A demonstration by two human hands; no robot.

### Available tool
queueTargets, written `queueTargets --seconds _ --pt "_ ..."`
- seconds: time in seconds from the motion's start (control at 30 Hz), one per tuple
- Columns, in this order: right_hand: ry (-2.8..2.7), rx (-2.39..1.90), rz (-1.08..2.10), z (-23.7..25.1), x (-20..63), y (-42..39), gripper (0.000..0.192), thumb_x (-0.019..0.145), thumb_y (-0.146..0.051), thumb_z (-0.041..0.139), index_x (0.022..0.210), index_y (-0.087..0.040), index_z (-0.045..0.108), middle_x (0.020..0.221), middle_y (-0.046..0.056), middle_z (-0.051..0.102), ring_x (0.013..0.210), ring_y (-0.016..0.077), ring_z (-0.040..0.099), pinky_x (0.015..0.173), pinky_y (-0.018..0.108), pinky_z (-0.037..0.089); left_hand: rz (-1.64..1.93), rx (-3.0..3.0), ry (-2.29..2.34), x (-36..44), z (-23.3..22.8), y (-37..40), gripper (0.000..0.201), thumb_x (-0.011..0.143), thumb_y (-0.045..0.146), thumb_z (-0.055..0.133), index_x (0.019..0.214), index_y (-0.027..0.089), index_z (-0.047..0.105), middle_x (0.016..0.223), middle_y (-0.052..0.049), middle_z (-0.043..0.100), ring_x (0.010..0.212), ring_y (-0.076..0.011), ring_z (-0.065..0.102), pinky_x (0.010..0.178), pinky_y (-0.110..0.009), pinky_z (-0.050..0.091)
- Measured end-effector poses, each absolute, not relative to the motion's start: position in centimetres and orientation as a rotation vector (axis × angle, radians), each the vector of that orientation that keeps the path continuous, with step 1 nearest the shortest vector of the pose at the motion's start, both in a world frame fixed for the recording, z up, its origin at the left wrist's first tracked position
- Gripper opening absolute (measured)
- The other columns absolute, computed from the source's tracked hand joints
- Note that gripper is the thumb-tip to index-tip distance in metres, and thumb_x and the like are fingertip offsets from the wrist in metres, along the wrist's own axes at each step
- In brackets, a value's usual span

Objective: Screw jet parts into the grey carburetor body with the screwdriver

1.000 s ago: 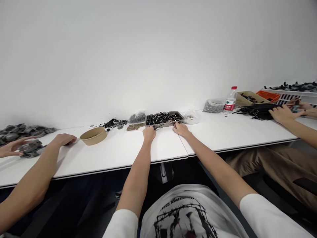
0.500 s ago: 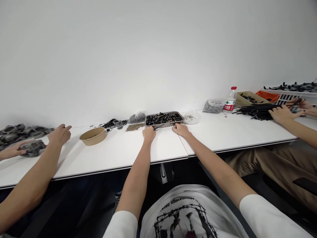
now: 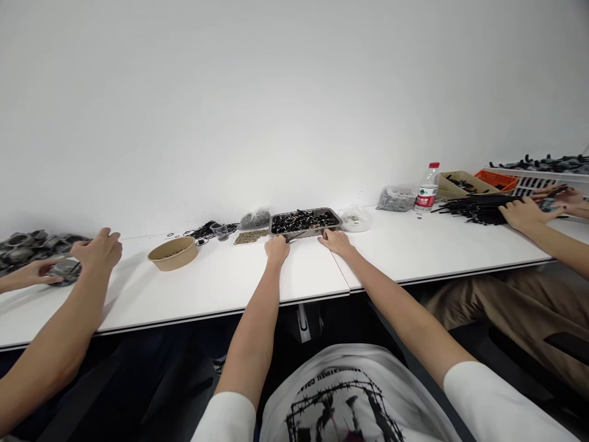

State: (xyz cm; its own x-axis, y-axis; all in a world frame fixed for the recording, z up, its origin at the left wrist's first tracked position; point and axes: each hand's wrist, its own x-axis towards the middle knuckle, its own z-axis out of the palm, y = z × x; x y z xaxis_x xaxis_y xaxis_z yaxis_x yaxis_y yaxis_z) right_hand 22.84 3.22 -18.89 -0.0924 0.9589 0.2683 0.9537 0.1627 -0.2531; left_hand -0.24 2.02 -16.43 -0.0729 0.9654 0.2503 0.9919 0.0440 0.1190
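Observation:
My left hand (image 3: pixel 277 250) is closed in front of the metal tray (image 3: pixel 304 234), its fingers wrapped round a thin dark rod-like piece (image 3: pixel 297 236) that sticks out to the right. My right hand (image 3: pixel 337 241) is curled at the tray's front right corner, thumb and fingers together; whatever is in them is hidden or too small to name. Many small shiny black parts (image 3: pixel 304 220) fill the tray, with bits of brass colour among them. Left of it, small brass-coloured pieces (image 3: pixel 251 237) lie spread out on a flat clear sheet or lid.
Behind are bags of small parts (image 3: pixel 255 218), (image 3: pixel 354 218). Leftward stand a clear cup (image 3: pixel 221 231), black rings (image 3: pixel 202 230) and a tan bowl (image 3: pixel 172 254). A co-worker's hands (image 3: pixel 99 248) handle a grey part; another's (image 3: pixel 524 213) touch black tubes (image 3: pixel 478 209) near a bottle (image 3: pixel 427 190).
My right hand has shifted very slightly left by the tray's corner; my left hand stays where it was. The co-worker's raised hand on the left has moved further left.

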Motion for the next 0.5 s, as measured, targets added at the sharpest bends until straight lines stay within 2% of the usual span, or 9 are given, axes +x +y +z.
queueTargets --seconds 0.5 --pt "-2.095 -1.822 0.038 -18.93 23.03 3.35 0.033 0.094 -0.051 0.042 0.101 -0.020 0.053 0.096 0.009 0.069 0.082 0.0249 0.062 0.071 0.033 0.039 -0.394 -2.100 -2.130 -0.41 -17.07 2.71 0.038 0.095 0.039 0.047 0.109 0.012 0.069 0.114 -0.020 0.068 0.108 -0.0306 0.065 0.089 -0.038 0.050"
